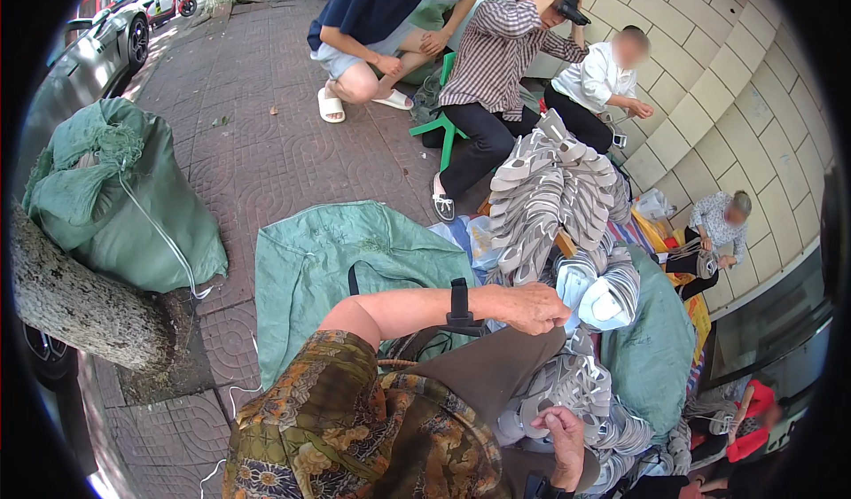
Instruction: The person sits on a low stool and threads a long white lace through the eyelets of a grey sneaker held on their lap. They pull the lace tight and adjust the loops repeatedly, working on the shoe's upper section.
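My left hand (534, 308) is raised over my brown-trousered knee, its fingers closed in a pinch. What it pinches is too small to make out. Lower down, my right hand (565, 437) has its thumb and fingers closed at the edge of a grey and white shoe upper (511, 426) by my lap. Beyond it lie more grey uppers (576, 384), in stacked bundles. Light blue-white pieces (605, 300) sit bundled just past my left hand. A tall heap of nested grey uppers (554, 198) rises farther off.
A spread green woven sack (310, 242) lies at my left; another (651, 357) stands behind the uppers. A stuffed green sack (133, 198) stands by a tree trunk (84, 308). One person sits on a green stool (448, 131); several others sit or crouch along the tiled wall (683, 65).
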`<action>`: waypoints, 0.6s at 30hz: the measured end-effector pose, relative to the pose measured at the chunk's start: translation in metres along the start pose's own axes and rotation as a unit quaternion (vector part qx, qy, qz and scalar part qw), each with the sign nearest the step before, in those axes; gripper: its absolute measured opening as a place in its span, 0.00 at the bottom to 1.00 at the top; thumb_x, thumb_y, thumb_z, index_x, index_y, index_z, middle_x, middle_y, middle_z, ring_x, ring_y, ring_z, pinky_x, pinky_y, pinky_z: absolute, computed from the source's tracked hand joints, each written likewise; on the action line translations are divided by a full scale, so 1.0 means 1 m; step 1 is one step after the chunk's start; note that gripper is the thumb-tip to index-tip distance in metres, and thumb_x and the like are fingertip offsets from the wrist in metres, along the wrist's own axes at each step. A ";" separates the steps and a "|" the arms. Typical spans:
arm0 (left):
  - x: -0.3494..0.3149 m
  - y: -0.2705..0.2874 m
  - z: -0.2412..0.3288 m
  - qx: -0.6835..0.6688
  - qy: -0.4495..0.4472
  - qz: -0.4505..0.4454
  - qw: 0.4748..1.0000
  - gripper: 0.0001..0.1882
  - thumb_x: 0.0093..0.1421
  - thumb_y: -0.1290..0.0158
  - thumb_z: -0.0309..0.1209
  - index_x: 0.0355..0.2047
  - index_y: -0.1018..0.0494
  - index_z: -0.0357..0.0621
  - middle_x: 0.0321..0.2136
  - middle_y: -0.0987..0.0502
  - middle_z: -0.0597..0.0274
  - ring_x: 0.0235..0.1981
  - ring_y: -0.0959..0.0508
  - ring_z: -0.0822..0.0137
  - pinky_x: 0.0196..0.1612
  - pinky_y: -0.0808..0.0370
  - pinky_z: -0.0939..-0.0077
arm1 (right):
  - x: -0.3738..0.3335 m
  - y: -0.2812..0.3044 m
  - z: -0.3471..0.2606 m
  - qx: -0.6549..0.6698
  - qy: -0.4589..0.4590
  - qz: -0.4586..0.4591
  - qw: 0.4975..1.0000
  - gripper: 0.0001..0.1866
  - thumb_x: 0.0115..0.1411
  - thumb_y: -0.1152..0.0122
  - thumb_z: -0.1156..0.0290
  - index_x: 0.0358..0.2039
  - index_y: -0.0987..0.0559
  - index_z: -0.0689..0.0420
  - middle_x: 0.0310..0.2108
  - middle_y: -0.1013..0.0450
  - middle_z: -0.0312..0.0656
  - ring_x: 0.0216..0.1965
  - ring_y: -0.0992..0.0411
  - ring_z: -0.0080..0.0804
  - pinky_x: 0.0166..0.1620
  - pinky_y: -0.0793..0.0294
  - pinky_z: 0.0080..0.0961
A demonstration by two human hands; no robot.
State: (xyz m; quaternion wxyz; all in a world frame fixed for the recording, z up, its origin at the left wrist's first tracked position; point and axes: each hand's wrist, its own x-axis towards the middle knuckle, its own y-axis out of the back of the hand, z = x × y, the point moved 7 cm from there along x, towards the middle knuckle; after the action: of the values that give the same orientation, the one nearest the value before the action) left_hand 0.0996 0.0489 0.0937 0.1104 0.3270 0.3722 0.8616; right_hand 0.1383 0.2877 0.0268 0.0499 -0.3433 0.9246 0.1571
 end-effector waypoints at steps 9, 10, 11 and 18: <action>0.034 0.010 -0.023 -0.409 0.103 0.040 0.906 0.05 0.57 0.51 0.23 0.33 0.27 0.40 0.22 0.23 0.61 0.23 0.23 0.73 0.26 0.26 0.78 | 0.009 0.001 -0.012 -0.065 0.000 0.019 0.998 0.10 0.60 0.49 0.71 0.39 0.25 0.62 0.29 0.25 0.38 0.33 0.28 0.23 0.40 0.30 0.22; 0.040 0.012 -0.036 -0.451 0.123 0.051 0.883 0.06 0.58 0.52 0.23 0.34 0.27 0.40 0.24 0.23 0.60 0.23 0.23 0.73 0.26 0.25 0.78 | 0.018 0.004 -0.009 -0.112 0.010 0.001 0.994 0.11 0.60 0.50 0.70 0.39 0.25 0.61 0.30 0.26 0.35 0.34 0.29 0.21 0.40 0.30 0.21; 0.043 0.016 -0.047 -0.386 0.159 0.080 0.905 0.07 0.57 0.52 0.23 0.35 0.27 0.40 0.25 0.22 0.60 0.24 0.22 0.72 0.28 0.25 0.76 | 0.023 0.004 -0.016 -0.082 0.015 0.000 0.996 0.11 0.60 0.51 0.69 0.39 0.25 0.61 0.30 0.26 0.34 0.34 0.29 0.21 0.40 0.31 0.20; 0.042 0.000 -0.033 0.012 0.069 -0.128 0.989 0.10 0.54 0.52 0.31 0.36 0.28 0.41 0.24 0.25 0.52 0.28 0.24 0.55 0.33 0.29 0.65 | 0.004 0.095 -0.005 -0.480 0.036 0.155 0.862 0.08 0.56 0.47 0.71 0.35 0.25 0.59 0.26 0.27 0.53 0.31 0.28 0.52 0.33 0.29 0.40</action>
State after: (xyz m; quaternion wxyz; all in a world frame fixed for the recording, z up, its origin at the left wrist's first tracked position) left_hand 0.0460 0.0485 0.0966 0.1901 0.2181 0.4276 0.8564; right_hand 0.0737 0.3517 0.0549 -0.1799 -0.1825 0.7770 0.5750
